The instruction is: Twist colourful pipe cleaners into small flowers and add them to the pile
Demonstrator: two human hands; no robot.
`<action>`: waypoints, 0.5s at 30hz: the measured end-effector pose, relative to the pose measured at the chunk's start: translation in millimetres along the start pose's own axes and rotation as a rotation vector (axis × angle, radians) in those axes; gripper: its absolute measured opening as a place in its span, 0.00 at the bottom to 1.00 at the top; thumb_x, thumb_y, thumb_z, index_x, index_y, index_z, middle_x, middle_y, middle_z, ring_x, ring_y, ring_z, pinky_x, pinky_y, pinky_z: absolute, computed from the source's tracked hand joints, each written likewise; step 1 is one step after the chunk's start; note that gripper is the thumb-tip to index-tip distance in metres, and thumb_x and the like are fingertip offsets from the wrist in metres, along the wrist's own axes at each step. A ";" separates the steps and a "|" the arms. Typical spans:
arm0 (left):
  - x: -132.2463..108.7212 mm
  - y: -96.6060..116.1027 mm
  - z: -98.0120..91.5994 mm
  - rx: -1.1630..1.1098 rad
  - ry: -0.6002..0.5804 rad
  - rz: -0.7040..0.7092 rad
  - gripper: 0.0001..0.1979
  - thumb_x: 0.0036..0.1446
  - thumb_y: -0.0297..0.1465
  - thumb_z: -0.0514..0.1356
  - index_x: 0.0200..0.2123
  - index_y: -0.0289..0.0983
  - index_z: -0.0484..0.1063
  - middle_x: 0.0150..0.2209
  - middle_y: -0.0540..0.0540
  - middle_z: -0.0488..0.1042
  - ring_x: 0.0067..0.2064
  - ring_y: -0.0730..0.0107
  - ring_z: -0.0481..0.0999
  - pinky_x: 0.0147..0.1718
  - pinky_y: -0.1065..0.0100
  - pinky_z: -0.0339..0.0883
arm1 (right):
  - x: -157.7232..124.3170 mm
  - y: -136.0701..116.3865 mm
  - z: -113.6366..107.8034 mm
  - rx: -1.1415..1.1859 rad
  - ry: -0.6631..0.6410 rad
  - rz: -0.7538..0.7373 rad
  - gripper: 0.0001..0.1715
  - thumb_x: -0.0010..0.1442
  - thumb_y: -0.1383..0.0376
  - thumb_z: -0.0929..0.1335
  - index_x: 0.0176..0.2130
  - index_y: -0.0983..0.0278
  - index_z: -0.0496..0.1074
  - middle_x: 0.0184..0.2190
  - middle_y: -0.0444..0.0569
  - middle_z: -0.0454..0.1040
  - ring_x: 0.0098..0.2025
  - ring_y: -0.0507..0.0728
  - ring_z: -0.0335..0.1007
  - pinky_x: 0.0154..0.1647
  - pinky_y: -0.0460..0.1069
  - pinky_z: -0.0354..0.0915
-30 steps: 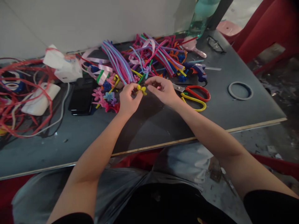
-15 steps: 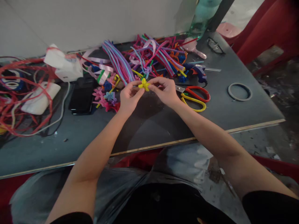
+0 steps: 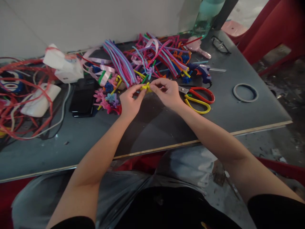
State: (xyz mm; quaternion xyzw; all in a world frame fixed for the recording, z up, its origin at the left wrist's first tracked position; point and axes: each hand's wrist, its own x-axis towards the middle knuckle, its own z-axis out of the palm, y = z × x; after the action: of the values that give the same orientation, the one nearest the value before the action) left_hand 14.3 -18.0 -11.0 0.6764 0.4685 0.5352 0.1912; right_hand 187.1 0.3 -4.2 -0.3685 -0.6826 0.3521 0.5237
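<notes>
My left hand (image 3: 130,101) and my right hand (image 3: 166,92) meet above the grey table (image 3: 152,127), both pinching a small yellow pipe-cleaner flower (image 3: 145,87) between their fingertips. Just behind the hands lies a big heap of coloured pipe cleaners (image 3: 152,58). A cluster of finished pink, blue and purple pipe-cleaner flowers (image 3: 107,100) rests on the table to the left of my left hand.
Red and yellow scissors (image 3: 199,97) lie right of my right hand, a blue glue gun (image 3: 202,71) behind them. A black phone (image 3: 83,97), white boxes and red cord (image 3: 21,95) crowd the left. A grey ring (image 3: 245,93), glasses (image 3: 219,44) and a green bottle (image 3: 206,16) sit at the right.
The yellow flower has been turned and worked between the fingertips, lifted slightly and then pressed closer together. Both hands have stayed in about the same spot.
</notes>
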 end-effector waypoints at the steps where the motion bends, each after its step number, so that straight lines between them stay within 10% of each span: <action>1: -0.3 -0.5 0.0 -0.007 0.000 0.001 0.18 0.63 0.46 0.63 0.42 0.39 0.82 0.41 0.45 0.84 0.42 0.65 0.83 0.43 0.67 0.76 | 0.0 -1.2 0.8 0.010 -0.015 0.009 0.25 0.63 0.45 0.69 0.35 0.65 0.77 0.31 0.47 0.75 0.33 0.51 0.70 0.31 0.45 0.65; 15: -4.9 0.6 0.3 0.141 0.078 0.106 0.08 0.61 0.33 0.64 0.33 0.36 0.82 0.28 0.49 0.82 0.30 0.70 0.80 0.34 0.70 0.71 | -5.9 -12.4 0.1 -0.277 -0.116 -0.082 0.14 0.65 0.57 0.68 0.32 0.64 0.74 0.30 0.48 0.74 0.32 0.52 0.65 0.37 0.50 0.62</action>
State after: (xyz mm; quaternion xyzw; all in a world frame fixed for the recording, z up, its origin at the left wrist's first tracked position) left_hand 14.8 -22.4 -13.4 0.6906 0.4757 0.5362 0.0959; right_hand 186.4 -10.8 3.8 -0.3881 -0.7684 0.2535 0.4413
